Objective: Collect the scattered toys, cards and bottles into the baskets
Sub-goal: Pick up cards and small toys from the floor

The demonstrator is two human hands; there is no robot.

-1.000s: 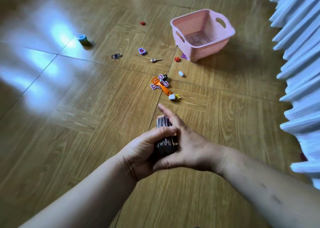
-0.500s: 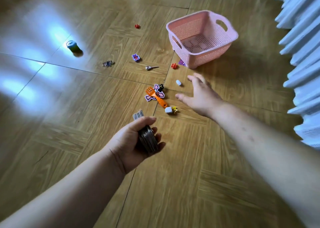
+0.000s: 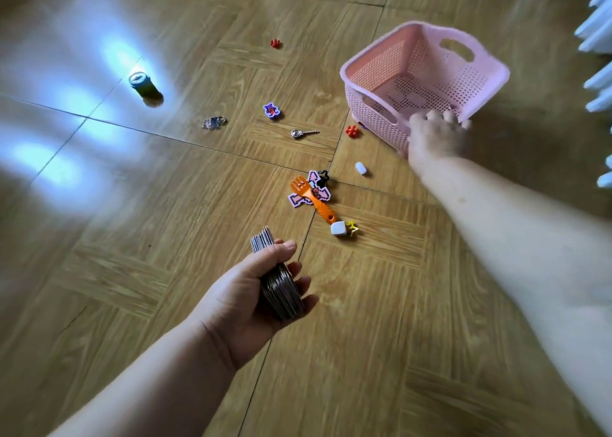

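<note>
- Presently, a thick stack of dark-edged cards (image 3: pixel 281 284) is held clear of the floor in the left hand (image 3: pixel 245 300): thumb laid across the top edge, fingers curled underneath.
- A pink perforated plastic basket (image 3: pixel 381 68) is gripped at its near corner by the right hand (image 3: pixel 437 138), fingers hooked over the rim. The basket is seen tilted and blurred.
- Between the hands, an orange plastic fork (image 3: pixel 313 199) lies across flat purple pixel-pattern pieces (image 3: pixel 299 201). A white cube (image 3: pixel 338 228) and a small yellow star (image 3: pixel 352 227) lie at its handle end.
- A white capsule-shaped piece (image 3: pixel 360 168) is noted near the right forearm, and a red flower-shaped piece (image 3: pixel 351 131) just beside the basket.
- Farther left on the wood-pattern floor (image 3: pixel 165 271): a metal keychain (image 3: pixel 303 133), a clear charm (image 3: pixel 213 122) and a small green bottle with a blue cap (image 3: pixel 142 83).
</note>
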